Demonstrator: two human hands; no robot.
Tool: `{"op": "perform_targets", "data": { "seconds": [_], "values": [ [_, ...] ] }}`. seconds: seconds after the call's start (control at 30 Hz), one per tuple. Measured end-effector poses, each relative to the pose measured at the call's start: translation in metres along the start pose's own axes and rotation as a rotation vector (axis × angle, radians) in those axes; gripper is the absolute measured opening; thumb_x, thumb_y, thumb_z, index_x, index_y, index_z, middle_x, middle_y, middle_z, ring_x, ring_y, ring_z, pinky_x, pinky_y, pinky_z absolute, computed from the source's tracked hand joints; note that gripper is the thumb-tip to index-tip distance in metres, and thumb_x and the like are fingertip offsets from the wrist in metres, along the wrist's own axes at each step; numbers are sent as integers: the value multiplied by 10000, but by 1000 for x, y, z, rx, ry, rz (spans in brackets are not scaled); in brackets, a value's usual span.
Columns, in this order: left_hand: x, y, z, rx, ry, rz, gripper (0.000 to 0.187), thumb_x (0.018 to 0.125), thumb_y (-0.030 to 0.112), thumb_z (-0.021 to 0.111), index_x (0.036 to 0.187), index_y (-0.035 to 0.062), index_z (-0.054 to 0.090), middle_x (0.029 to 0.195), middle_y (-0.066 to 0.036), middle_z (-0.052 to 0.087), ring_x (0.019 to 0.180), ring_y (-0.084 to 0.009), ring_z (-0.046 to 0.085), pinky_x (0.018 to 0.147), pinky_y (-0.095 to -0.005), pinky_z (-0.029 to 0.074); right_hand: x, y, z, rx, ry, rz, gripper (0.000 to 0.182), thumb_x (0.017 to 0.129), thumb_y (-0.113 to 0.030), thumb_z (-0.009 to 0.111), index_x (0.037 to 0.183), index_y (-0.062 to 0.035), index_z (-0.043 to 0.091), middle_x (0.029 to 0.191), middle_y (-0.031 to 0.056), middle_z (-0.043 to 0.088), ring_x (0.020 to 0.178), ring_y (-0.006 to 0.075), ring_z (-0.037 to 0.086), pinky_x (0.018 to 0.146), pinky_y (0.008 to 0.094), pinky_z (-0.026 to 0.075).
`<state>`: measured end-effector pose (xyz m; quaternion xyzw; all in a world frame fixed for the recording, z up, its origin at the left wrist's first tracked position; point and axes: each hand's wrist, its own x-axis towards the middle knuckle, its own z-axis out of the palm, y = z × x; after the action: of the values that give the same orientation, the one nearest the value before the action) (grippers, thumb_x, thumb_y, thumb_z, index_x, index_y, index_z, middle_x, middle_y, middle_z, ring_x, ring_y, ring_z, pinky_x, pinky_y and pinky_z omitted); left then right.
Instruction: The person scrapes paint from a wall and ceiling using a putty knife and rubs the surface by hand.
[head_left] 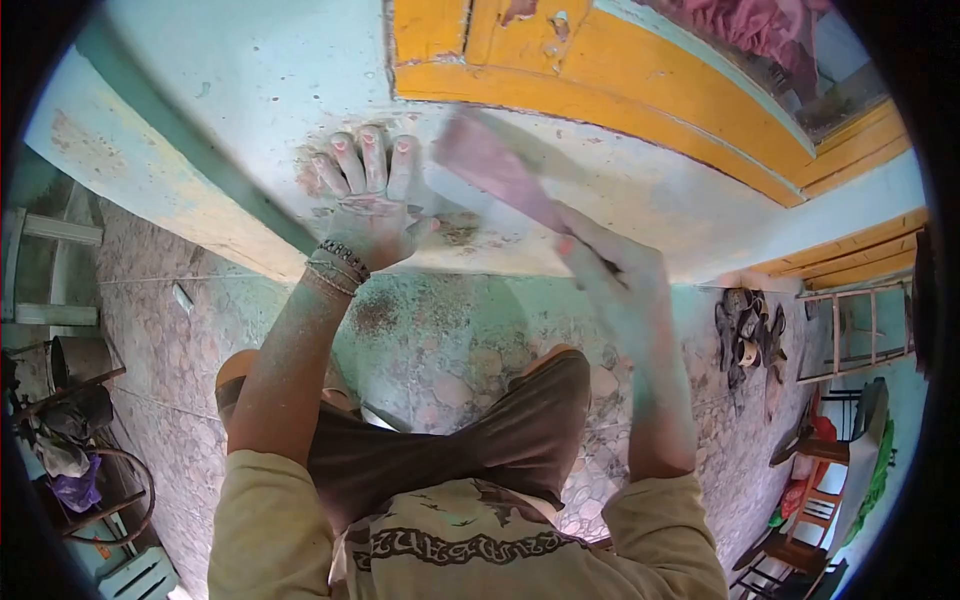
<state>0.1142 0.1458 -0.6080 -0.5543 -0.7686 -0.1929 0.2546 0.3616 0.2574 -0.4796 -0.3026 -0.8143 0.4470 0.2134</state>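
Observation:
My left hand [375,195] lies flat against the pale painted wall [560,215], its fingers spread and dusty, with bracelets at the wrist. Under and around it the paint is worn into rough patches. My right hand [610,262] is closed round the narrow end of a flat scraper-like tool [500,172], pinkish and wider at its far end. Motion blurs the tool, so its exact kind and whether it touches the wall cannot be told. Its wide end is just right of my left fingertips.
A yellow-orange wooden frame [600,95] with chipped paint borders the wall above. Dust [400,310] is scattered on the stone-patterned floor [180,340]. Footwear [750,335] and stacked chairs [825,480] stand at right. More furniture and bags [75,440] are at left.

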Motion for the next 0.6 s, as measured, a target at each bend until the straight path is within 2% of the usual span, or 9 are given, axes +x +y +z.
{"op": "perform_targets", "data": {
  "seconds": [0.03, 0.13, 0.2, 0.33, 0.4, 0.5, 0.6],
  "values": [
    [0, -3, -3, 3, 39, 36, 1033, 707, 488, 688, 1455, 27, 146, 1486, -321, -24, 1313, -609, -28, 983, -747, -3, 1, 2, -2, 24, 14, -11, 307, 886, -134, 622, 1187, -72, 625, 663, -43, 524, 600, 37, 417, 551, 193, 383],
    [0, 0, -15, 40, -61, 20, 1011, 732, 449, 669, 1428, -55, 138, 1451, -380, 63, 1323, -603, -6, 1007, -721, 10, 1, 6, 3, 59, 14, -55, 310, 885, -143, 622, 1192, -95, 628, 667, -38, 526, 597, 34, 416, 546, 192, 376],
    [0, 1, -30, -24, -33, 14, 942, 742, 334, 674, 1432, -51, 161, 1475, -331, 107, 1360, -538, 28, 1057, -660, 25, 7, -8, 25, 28, -28, -117, 311, 884, -127, 618, 1194, -98, 629, 680, -40, 540, 597, 33, 417, 546, 186, 373],
    [-2, 20, -70, -187, 19, -40, 856, 744, 156, 659, 1439, -35, 198, 1502, -254, 169, 1413, -401, 87, 1129, -546, 46, 0, 1, 6, -13, -12, 14, 313, 886, -127, 614, 1198, -123, 628, 685, -32, 577, 581, 35, 413, 542, 185, 377],
    [-1, 28, -78, -194, -27, -6, 859, 740, 152, 660, 1439, -35, 197, 1504, -250, 165, 1415, -389, 90, 1137, -532, 47, 2, 10, 7, 11, 19, 7, 311, 885, -132, 616, 1196, -140, 631, 678, -31, 584, 573, 35, 409, 539, 187, 378],
    [-1, 42, -86, -233, -138, 41, 903, 720, 144, 679, 1447, -26, 172, 1514, -232, 143, 1418, -373, 89, 1150, -507, 53, 9, -13, 45, 29, -45, -112, 314, 882, -135, 622, 1195, -151, 632, 667, -22, 586, 565, 36, 402, 529, 196, 379],
    [-1, 50, -90, -343, -208, 40, 940, 707, 142, 690, 1452, -28, 141, 1517, -234, 115, 1414, -395, 73, 1152, -497, 72, 3, -7, 34, 1, -14, -10, 312, 884, -148, 622, 1196, -157, 632, 651, -13, 558, 567, 38, 390, 526, 202, 379]
  ]
}}
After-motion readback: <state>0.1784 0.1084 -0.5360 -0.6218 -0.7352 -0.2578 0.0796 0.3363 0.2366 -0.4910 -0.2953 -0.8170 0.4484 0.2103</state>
